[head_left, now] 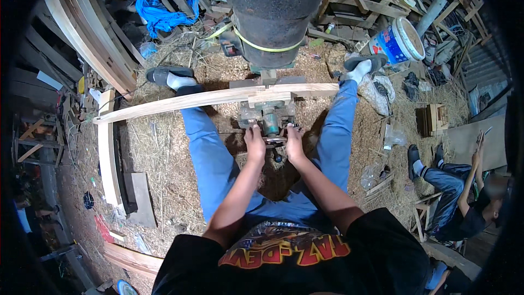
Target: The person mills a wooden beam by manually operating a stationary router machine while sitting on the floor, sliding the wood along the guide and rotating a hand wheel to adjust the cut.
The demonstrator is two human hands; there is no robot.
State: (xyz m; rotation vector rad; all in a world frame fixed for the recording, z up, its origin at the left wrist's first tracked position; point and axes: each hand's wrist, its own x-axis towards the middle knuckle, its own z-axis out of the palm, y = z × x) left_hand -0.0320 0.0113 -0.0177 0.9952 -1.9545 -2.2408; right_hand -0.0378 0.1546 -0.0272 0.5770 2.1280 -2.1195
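Between my legs stands a woodworking machine [267, 33] with a large dark housing and a yellow-green band around it. A long, slightly curved wooden beam [185, 100] lies crosswise under it, its left part reaching far out to the side. A short wooden block [269, 98] sits against the beam's near side, by the green vise-like clamp. My left hand [254, 143] is closed on the left rim of the clamp's metal handwheel [275, 140]. On the right rim, my right hand [295, 145] is closed too. A black ball knob [278, 159] sticks out just below the wheel.
Tall curved planks [90, 27] lean at the upper left. An upright timber [109, 158] stands under the beam's left end. A white and blue bucket [396, 42] lies tipped at the upper right. Another person [464, 191] sits at the right. Wood shavings cover the floor.
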